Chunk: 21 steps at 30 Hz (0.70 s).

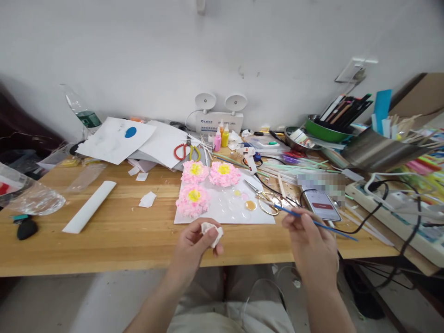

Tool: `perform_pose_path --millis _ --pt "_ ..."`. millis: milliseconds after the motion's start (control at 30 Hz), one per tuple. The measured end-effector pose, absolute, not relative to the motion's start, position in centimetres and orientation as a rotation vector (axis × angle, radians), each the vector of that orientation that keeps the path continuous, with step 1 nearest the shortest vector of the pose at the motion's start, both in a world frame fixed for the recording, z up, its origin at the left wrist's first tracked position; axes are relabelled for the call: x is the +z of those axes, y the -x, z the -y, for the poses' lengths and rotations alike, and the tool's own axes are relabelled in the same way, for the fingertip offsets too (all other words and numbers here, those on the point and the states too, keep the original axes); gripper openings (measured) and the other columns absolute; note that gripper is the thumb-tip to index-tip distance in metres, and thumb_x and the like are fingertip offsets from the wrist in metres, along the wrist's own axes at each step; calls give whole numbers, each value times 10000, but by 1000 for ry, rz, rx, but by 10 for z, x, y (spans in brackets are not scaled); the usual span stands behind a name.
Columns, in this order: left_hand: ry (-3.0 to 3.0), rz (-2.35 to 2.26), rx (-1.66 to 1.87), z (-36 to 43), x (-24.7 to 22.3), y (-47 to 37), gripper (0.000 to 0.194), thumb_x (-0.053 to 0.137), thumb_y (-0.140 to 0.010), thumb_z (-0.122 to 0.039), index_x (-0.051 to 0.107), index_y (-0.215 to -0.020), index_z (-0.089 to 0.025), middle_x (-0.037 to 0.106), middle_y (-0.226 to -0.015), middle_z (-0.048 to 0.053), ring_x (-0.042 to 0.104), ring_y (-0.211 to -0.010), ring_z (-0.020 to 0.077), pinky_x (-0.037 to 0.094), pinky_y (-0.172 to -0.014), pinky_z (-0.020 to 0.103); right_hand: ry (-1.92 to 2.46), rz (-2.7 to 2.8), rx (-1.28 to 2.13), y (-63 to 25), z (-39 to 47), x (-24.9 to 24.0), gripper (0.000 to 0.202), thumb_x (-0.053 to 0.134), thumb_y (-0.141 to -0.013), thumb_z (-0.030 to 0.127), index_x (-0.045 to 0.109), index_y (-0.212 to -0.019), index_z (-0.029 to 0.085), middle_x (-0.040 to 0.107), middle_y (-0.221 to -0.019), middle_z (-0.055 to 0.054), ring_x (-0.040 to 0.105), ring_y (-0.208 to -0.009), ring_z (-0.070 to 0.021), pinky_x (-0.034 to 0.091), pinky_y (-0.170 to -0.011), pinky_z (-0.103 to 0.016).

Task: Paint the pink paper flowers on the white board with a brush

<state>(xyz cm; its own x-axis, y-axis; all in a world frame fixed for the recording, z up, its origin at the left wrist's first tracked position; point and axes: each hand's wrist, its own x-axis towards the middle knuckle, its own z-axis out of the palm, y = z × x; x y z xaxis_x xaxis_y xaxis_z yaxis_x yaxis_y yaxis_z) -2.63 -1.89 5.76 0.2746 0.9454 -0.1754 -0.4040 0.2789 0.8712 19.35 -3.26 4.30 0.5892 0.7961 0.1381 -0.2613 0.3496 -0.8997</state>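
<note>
My left hand [198, 241] is closed on a crumpled white tissue [210, 231] near the table's front edge. My right hand [311, 238] grips a thin blue-handled paintbrush [335, 229], its front end pointing left toward the paper. Three pink paper flowers with yellow centres, one of them a flower [193, 200] at the near left, lie on a white sheet of paper [225, 215]. Wet-looking patches and a yellow paint blot [250, 205] mark that sheet. Gold-handled scissors [267, 203] rest on its right side, close to the brush.
A phone [321, 203] lies beyond my right hand, with cables and a power strip [391, 217] to its right. Behind the flowers stand a glue gun [250, 157], paint bottles [225, 138] and pliers [187, 151]. A rolled paper [89, 207] and clear bottle [31, 194] are left.
</note>
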Motion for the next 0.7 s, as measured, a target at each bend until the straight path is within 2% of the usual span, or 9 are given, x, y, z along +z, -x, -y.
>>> perform_pose_path --millis 100,200,300,467,533,633,700 --pt "-846 -869 1015 24 50 29 302 682 -723 -416 588 -858 -162 506 -589 -40 455 -414 44 348 -416 174 1045 563 870 -218 -10 33 167 730 -677 243 651 -792 150 645 -622 2 613 -597 -99 508 -558 -220" --pt "-857 -914 997 27 43 32 314 671 -729 -433 570 -860 -166 491 -581 -44 440 -419 43 326 -411 170 1146 456 1012 -233 -46 21 196 760 -627 239 631 -735 138 679 -654 -21 638 -606 -101 537 -595 -202" --pt "-869 -912 1007 28 40 36 318 658 -741 -438 568 -875 -164 489 -588 -42 434 -436 40 326 -433 171 1236 432 1097 -240 -68 10 161 757 -628 213 624 -677 136 686 -641 -31 640 -572 -96 542 -569 -169" --pt "-935 -893 1027 29 41 39 285 604 -796 -423 583 -926 -170 532 -673 -19 488 -534 49 384 -540 180 1306 455 1137 -250 -69 4 110 724 -650 184 638 -632 118 705 -698 -90 670 -641 -135 560 -620 -194" --pt "-1034 -893 1029 29 41 37 245 524 -856 -404 584 -963 -191 542 -684 -15 527 -605 67 414 -619 194 1346 453 1101 -250 -58 8 125 732 -644 208 640 -630 124 696 -661 -73 651 -586 -126 547 -561 -193" --pt "-1297 -940 1050 27 37 28 213 463 -891 -353 599 -980 -215 569 -825 9 562 -681 84 440 -664 217 1421 646 1013 -233 -28 18 199 742 -649 310 664 -706 136 660 -592 -25 569 -475 -91 476 -441 -181" --pt "-1530 -1006 1050 26 33 20 165 522 -857 -304 613 -961 -214 587 -842 7 562 -675 87 444 -652 216 1399 1006 1082 -212 -4 25 266 691 -702 396 688 -806 152 665 -633 -24 567 -510 -93 482 -485 -197"
